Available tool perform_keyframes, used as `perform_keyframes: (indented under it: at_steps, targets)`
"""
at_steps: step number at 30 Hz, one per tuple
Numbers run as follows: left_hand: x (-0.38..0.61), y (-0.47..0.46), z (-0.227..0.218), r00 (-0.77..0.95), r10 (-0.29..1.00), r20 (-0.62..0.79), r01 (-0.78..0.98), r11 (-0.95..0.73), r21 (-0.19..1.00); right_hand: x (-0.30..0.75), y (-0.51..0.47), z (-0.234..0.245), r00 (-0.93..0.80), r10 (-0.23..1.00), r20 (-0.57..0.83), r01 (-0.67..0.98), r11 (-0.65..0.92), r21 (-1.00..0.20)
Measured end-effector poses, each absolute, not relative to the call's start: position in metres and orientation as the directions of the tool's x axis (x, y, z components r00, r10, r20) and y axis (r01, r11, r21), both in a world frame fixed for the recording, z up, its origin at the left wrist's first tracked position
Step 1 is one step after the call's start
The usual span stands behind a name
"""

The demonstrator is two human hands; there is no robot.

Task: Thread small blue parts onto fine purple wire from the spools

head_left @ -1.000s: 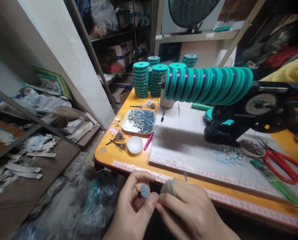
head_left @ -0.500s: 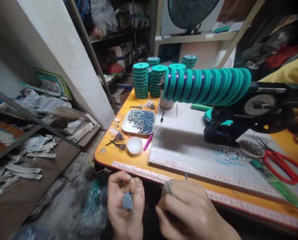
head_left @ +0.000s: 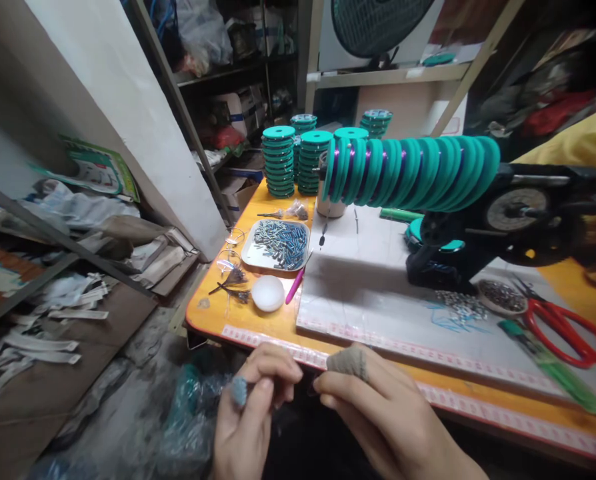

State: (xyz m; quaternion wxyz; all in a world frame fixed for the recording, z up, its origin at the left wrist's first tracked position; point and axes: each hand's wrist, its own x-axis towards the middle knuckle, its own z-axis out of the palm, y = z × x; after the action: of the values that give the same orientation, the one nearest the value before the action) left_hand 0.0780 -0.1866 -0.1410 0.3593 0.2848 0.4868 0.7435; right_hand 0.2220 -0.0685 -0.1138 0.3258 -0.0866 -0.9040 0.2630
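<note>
"Where do we find the grey-blue bundle [head_left: 239, 392]?"

"We see it low in the frame, left of centre, in the crook of the left hand [head_left: 251, 410], its end showing just left of the thumb. The fingers curl around; we cannot see its lower part."

"And the right hand [head_left: 391, 410]?"

"We have it at lower centre-right, near the left but apart from it and the bundle. Thumb and fingertips are pressed together; whether they pinch anything is too small for us to tell. A grey wrap [head_left: 348, 362] covers one finger."

"What lies beyond?"

"Above the hands, at mid-frame, we see a white rounded piece [head_left: 268, 294] beside a magenta tool [head_left: 294, 287], with a tray [head_left: 248, 258] of small rods just higher. Teal spools [head_left: 413, 172] line up at upper right; red scissors [head_left: 541, 309] lie at the right edge."
</note>
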Motion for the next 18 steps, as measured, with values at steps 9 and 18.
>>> perform_keyframes:
  at_steps: [9,18]
  targets:
    - [0.095,-0.18,-0.138,-0.601,0.692,0.4,0.367,-0.205,0.907,0.221,-0.069,-0.115,-0.765,0.335,0.55,0.025,0.869,-0.493]
    - [0.096,-0.179,-0.136,-0.476,0.869,0.138,-0.263,-0.29,0.92,0.219,-0.07,-0.115,-0.741,0.249,0.624,-0.066,0.897,-0.437]
